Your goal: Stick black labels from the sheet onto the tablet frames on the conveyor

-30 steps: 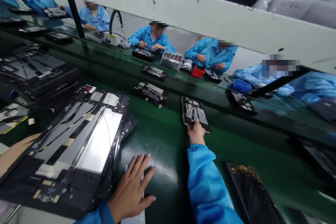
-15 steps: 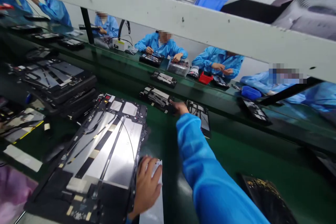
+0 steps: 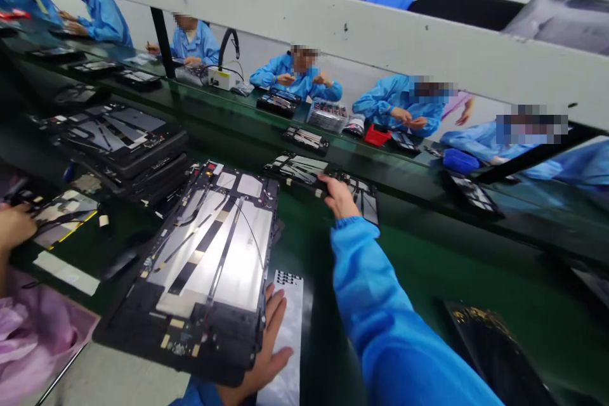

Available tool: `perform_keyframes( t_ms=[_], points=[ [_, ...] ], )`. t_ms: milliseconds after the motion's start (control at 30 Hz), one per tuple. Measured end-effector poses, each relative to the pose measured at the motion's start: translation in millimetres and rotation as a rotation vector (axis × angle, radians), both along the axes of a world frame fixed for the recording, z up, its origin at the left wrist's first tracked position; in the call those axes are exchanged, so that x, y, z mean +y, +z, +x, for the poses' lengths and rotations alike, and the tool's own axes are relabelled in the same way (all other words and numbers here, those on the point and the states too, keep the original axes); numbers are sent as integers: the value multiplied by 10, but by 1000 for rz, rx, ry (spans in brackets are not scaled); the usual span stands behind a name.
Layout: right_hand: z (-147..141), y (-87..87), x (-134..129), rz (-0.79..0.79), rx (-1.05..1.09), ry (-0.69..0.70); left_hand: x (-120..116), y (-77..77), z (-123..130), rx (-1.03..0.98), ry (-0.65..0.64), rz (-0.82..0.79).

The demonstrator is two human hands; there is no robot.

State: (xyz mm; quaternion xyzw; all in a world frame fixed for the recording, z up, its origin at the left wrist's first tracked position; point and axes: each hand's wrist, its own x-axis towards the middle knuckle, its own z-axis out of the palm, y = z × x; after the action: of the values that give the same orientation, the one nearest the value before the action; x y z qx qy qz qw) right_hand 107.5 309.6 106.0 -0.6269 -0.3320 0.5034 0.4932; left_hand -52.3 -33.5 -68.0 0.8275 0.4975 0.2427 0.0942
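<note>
**Right hand on a tablet frame, left hand spread on a white sheet**

The right hand (image 3: pixel 339 196), in a bright blue sleeve (image 3: pixel 380 298), lies over the near corner of a black tablet frame (image 3: pixel 365 200). The frame sits flat on a green conveyor belt (image 3: pixel 409 260), far out from the person. The fingers (image 3: pixel 326 181) point left and reach the edge of a second tablet frame (image 3: pixel 295 168), which lies just beside the first. The hand covers the contact, so I cannot tell whether it is gripping or only resting.

The left hand (image 3: pixel 269 346) is open with its fingers spread. It sits low in the view, partly under the edge of a large tablet frame (image 3: pixel 209 266) with silver panels and black strips, and beside a white sheet with black printing (image 3: pixel 289 336).

A stack of similar frames (image 3: pixel 121 139) lies further left. A black slab with gold specks (image 3: pixel 490 346) lies on the belt at lower right. At far left, a separate hand (image 3: pixel 14 228) rests near a pink bag (image 3: pixel 33 336).

Across the belt, under a white beam (image 3: pixel 333 28), co-workers in blue smocks (image 3: pixel 297 76) sit at work, with more frames, a red tray (image 3: pixel 377 135) and a clear box of parts (image 3: pixel 327 117) before them.
</note>
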Motion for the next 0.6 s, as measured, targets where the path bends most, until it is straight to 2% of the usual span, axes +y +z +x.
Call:
perform_keyframes(
  t_ms=[67, 233, 300, 333, 433, 533, 600],
  points=[
    [380, -55, -491, -48, -3, -38, -32, 61, -23, 17, -12, 2],
    [1402, -368, -2127, -132, -18, -97, -289, 255, -61, 16, -24, -112],
    [1675, -477, -2639, -206, -48, -84, -403, 353, -92, 51, -66, -111],
    [1770, -523, -2814, -244, -57, -74, -449, 403, -110, 68, -73, -102],
    [1931, -640, -3024, -314, -77, -49, -534, 532, -152, 106, -96, -49],
    [2021, -743, -2959, -296, -163, -3, -562, 604, -151, 123, -130, -6],
    [2097, -816, -2915, -254, -311, 29, -569, 633, -126, 135, -136, -9]
  ],
)
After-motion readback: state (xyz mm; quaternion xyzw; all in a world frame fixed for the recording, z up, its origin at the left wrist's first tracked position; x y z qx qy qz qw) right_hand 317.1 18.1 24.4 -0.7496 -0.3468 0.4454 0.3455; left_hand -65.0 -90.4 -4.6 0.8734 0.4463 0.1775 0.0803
